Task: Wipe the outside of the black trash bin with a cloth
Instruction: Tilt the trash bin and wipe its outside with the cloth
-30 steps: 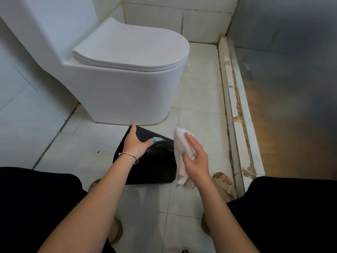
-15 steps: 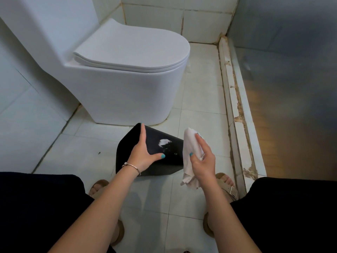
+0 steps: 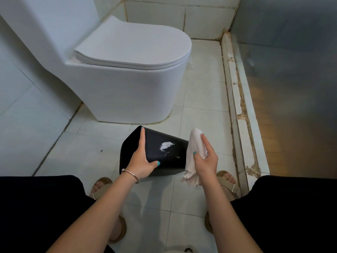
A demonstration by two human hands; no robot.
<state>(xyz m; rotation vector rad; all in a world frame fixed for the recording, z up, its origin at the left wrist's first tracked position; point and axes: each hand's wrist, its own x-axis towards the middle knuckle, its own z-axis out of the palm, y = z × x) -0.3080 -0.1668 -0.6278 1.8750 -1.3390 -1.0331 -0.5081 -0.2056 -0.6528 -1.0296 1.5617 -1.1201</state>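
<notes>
The black trash bin (image 3: 169, 156) is tipped on its side above the tiled floor, its narrow base pointing right. A white smear (image 3: 166, 145) shows on its upper face. My left hand (image 3: 141, 161) grips the bin near its wide end, index finger stretched along the top edge and thumb on the near face. My right hand (image 3: 205, 161) holds a crumpled white cloth (image 3: 194, 148) against the bin's base end; the cloth's tail hangs below the hand.
A white toilet (image 3: 127, 73) with its lid down stands close behind the bin. A raised, stained kerb (image 3: 237, 106) and a frosted shower panel (image 3: 291, 70) run along the right. My sandalled feet (image 3: 228, 185) rest on the floor tiles beneath the bin.
The bin has been lifted and turned, so its smeared face now points up. My left hand shifted towards the wide end. The right hand with the cloth stays at the base end.
</notes>
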